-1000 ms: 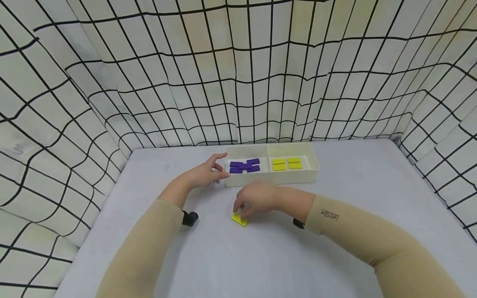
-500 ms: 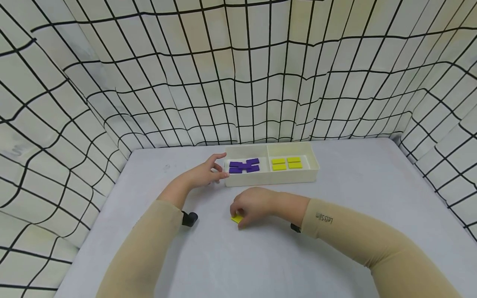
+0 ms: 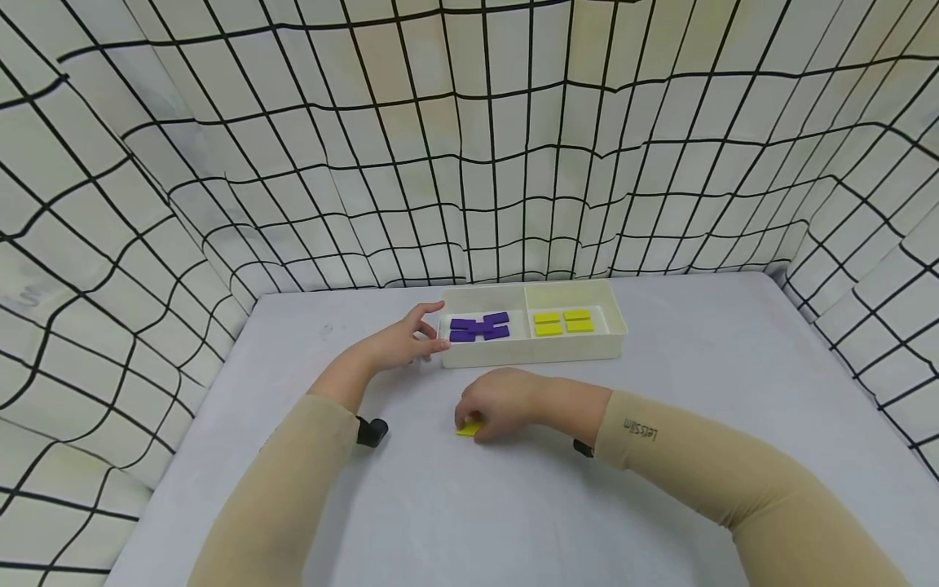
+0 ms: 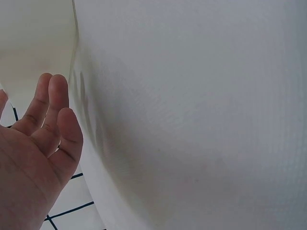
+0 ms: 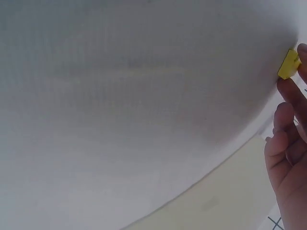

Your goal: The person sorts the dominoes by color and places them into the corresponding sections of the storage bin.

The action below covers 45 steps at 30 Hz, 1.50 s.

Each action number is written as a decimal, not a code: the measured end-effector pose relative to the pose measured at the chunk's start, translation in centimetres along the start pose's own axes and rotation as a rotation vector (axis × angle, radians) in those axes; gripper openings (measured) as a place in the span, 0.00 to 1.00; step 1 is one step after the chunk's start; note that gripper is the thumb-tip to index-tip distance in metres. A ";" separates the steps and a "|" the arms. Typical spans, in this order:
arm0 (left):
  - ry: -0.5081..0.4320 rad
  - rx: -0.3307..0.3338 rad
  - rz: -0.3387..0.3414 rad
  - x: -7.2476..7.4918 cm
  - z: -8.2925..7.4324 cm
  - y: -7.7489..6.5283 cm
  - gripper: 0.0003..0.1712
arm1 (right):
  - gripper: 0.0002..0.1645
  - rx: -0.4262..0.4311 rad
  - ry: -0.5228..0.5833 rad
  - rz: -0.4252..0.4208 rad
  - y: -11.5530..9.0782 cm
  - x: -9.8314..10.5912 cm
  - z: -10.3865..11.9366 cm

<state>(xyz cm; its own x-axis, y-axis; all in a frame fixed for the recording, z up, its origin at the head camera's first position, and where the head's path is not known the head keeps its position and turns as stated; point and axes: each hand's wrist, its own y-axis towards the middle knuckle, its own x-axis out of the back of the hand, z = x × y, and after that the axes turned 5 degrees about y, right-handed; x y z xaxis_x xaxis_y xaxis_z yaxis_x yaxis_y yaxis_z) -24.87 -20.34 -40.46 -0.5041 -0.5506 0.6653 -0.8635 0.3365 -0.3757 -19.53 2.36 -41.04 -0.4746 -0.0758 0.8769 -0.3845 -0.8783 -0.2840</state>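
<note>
My right hand (image 3: 506,399) is low over the table in front of the box, pinching a small flat yellow tile (image 3: 468,429) between thumb and fingertips. In the right wrist view, the tile (image 5: 289,64) shows its edge between the digits. At the left end of a white two-compartment box (image 3: 535,352), my left hand (image 3: 399,342) rests with thumb and forefinger spread at its corners. Purple tiles (image 3: 462,335) lie in the left compartment, some overlapping. Yellow tiles (image 3: 548,329) lie in rows in the right one.
A white-covered table (image 3: 469,522) carries the box near its back edge. Behind and at both sides, black netting (image 3: 499,163) hangs over a pale backing. Black wrist cameras, one of them the left camera (image 3: 372,432), sit under both wrists.
The right fingers have closed from touching the yellow tile to pinching it, and the tile has turned a little on the table. My left hand stays at the box.
</note>
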 end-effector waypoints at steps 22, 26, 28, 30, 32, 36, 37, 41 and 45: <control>-0.008 -0.001 0.011 0.1 0.0 -0.2 0.51 | 0.12 0.021 -0.016 -0.053 -1.3 0.9 -0.8; -0.007 -0.002 0.007 0.0 0.0 -0.1 0.50 | 0.13 0.006 -0.012 -0.064 -1.7 1.4 -1.1; -0.006 -0.001 0.005 0.0 0.0 -0.1 0.50 | 0.13 -0.010 -0.004 -0.073 -2.0 1.7 -1.2; -0.008 0.002 0.003 0.0 0.0 -0.1 0.50 | 0.13 -0.024 -0.004 -0.084 -2.3 1.9 -1.4; -0.006 0.001 0.004 0.0 0.1 0.0 0.50 | 0.13 -0.036 0.002 -0.099 -2.6 2.2 -1.7; -0.005 -0.002 0.004 0.0 0.2 0.2 0.50 | 0.13 -0.072 0.016 -0.132 -3.4 2.9 -2.5; -0.007 -0.004 0.004 0.0 0.2 0.2 0.50 | 0.13 -0.081 0.021 -0.143 -3.7 3.1 -2.7; -0.011 -0.005 0.005 0.0 0.2 0.4 0.51 | 0.13 -0.112 0.017 -0.200 -5.1 4.1 -3.9; -0.008 -0.006 0.003 0.0 0.2 0.2 0.50 | 0.13 -0.129 0.021 -0.265 -6.6 5.3 -5.5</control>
<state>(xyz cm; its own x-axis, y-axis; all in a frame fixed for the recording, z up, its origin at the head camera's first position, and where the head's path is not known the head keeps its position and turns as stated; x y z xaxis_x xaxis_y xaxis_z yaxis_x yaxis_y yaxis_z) -25.07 -20.45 -40.69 -0.5065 -0.5560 0.6591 -0.8621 0.3425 -0.3736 -23.81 10.35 -36.67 -0.3600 0.1588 0.9193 -0.5940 -0.7988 -0.0947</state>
